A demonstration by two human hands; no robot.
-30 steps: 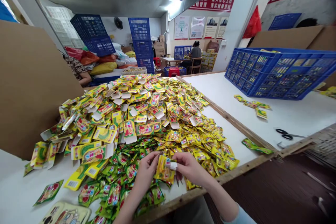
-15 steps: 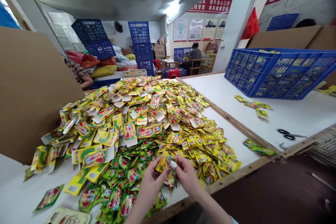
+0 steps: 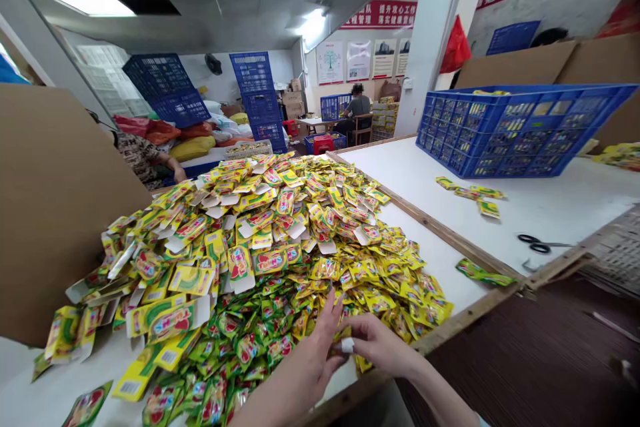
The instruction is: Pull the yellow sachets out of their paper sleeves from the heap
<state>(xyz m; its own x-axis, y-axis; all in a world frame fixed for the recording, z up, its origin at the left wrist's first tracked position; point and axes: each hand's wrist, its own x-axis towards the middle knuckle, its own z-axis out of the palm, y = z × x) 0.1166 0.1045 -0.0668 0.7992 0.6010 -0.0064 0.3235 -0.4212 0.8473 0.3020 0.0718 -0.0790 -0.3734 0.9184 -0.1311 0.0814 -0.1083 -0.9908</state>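
Note:
My left hand (image 3: 317, 350) is over the front edge of the heap, fingers stretched out and thumb apart. Close beside it, my right hand (image 3: 383, 345) has curled fingers, with a white wrap (image 3: 347, 345) at the thumb tip. A bit of yellow shows between the hands, but what the right fingers hold is mostly hidden. Small yellow candy packets (image 3: 395, 280) lie behind and to the right of the hands. Green candy packets (image 3: 250, 347) spread to the left. Yellow printed cardboard boxes (image 3: 193, 277), several with open flaps, are piled behind and left.
A wooden strip (image 3: 425, 217) divides the white table (image 3: 385, 153). On its right part are a blue crate (image 3: 500, 140), black-handled scissors (image 3: 540, 243) and a few packets. A large cardboard box (image 3: 55, 213) stands at left. Beyond the heap, a person's arm (image 3: 167, 160) shows; another person sits farther back.
The yellow packet that both hands held is now mostly out of sight. My left fingers have straightened, and both hands have shifted slightly right. The whole view has turned a little.

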